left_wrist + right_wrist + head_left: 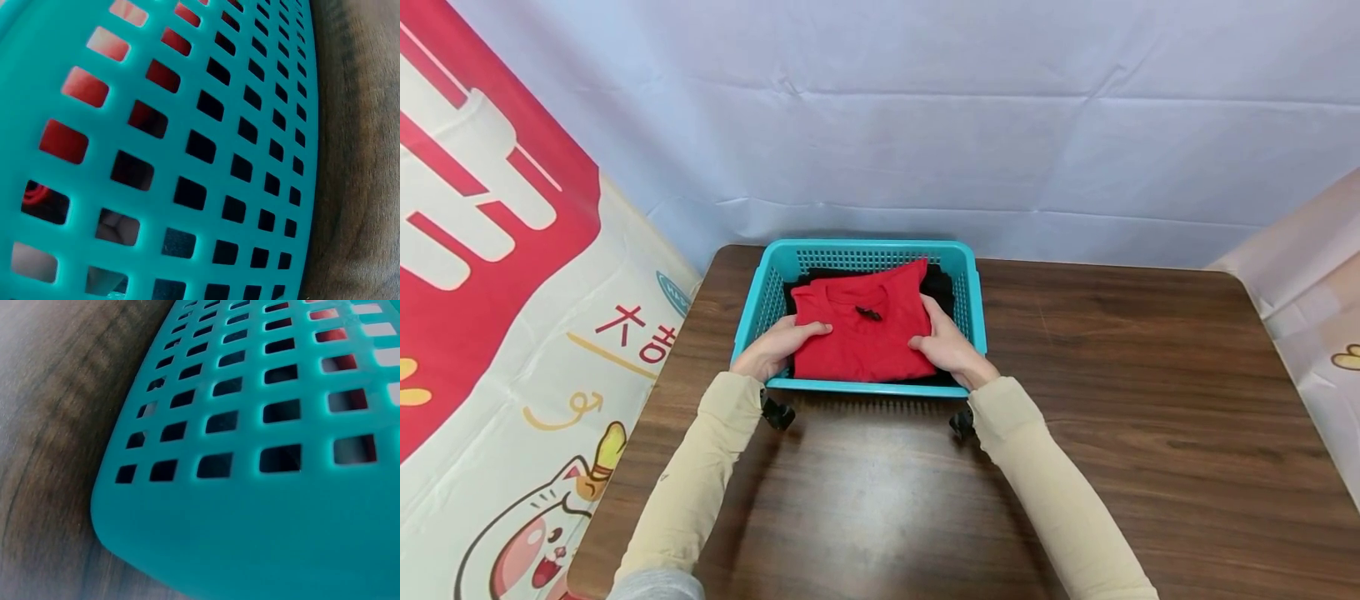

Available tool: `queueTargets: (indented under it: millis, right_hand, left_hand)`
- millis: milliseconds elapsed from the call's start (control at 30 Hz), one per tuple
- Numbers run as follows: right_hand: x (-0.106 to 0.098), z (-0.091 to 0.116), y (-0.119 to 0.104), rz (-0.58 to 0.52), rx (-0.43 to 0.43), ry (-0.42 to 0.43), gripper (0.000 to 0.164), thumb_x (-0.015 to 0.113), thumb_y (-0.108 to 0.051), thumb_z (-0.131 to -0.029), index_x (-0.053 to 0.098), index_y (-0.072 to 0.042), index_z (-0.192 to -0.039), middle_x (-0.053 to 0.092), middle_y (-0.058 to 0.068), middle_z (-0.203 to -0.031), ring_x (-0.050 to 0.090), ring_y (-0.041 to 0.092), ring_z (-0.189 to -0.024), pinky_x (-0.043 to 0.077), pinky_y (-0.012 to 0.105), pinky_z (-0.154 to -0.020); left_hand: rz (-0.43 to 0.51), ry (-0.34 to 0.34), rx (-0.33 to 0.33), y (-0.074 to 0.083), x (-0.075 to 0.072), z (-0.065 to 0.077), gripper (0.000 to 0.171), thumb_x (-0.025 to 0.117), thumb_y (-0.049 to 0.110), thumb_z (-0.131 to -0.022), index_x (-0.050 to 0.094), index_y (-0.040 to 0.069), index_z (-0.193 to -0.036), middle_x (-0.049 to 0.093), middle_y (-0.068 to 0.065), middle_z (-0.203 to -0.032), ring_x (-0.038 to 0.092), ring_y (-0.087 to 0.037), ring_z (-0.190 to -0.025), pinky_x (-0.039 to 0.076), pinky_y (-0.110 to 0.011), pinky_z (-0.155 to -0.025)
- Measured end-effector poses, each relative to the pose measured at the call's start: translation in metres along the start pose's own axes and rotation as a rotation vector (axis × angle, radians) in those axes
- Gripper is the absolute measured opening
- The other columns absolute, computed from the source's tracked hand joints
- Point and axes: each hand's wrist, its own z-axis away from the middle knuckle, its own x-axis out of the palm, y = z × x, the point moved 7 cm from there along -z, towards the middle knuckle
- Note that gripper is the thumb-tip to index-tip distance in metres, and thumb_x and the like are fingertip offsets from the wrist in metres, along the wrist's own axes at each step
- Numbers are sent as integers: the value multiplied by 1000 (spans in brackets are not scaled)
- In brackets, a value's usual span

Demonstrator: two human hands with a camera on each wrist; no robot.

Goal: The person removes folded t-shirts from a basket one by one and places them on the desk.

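Note:
A folded red T-shirt [865,337] lies in the turquoise plastic basket [868,387], its neckline toward the back and a small dark mark below the collar. My left hand [782,340] grips the shirt's left side with the thumb on top. On the right side my right hand [951,343] holds it the same way, thumb over the cloth. The other fingers are mostly hidden under the fabric. Black cloth [947,287] shows beneath and behind the shirt. Both wrist views look at the perforated basket wall [206,156], with red and dark fabric behind its holes.
The basket stands at the back of a dark brown wooden table [1120,400], close to a pale hanging cloth [925,150]. A printed cloth with cartoon figures [550,517] hangs along the left side. A small black device [777,414] sits at the left wrist.

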Motion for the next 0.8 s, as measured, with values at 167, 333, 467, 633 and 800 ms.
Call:
queueTargets:
  millis: [167,333,467,633,800]
  right_hand:
    - [-1,0,-2,0,-19,11,73,54,-7,-93,18,-25,-154,37,5,-144,41,26,-127,43,46,-102]
    - [-2,1,-4,-11,-60,22,72,54,-6,-92,20,-25,-153,40,7,-140,45,27,-122,45,44,-97]
    - [-3,2,-6,-41,-78,29,72,57,-6,-92,21,-25,-152,42,7,-138,48,26,-118,48,40,-92]
    - [-4,4,-7,-106,-84,20,73,58,-7,-92,20,-26,-152,43,7,-137,49,27,-118,50,38,-89]
    - [-4,2,-6,-172,-83,2,73,58,-7,-92,20,-26,-151,43,7,-138,48,27,-121,51,37,-90]
  left_hand:
    - [26,1,8,1,0,0,41,65,28,-91,49,12,-126,61,-4,-115,63,-18,-99,55,-31,-83]
    - [56,-10,29,3,0,3,45,67,26,-89,47,13,-127,60,-4,-118,62,-18,-103,54,-32,-84]
    - [129,-32,52,5,0,7,48,68,23,-88,45,15,-130,58,-3,-122,60,-19,-107,54,-33,-86]
    - [200,-40,107,8,-1,10,44,65,19,-90,45,17,-129,57,-2,-121,60,-17,-107,54,-31,-85]
    - [269,-67,151,11,1,13,40,61,14,-90,45,17,-126,57,-2,-120,60,-17,-107,55,-31,-84]
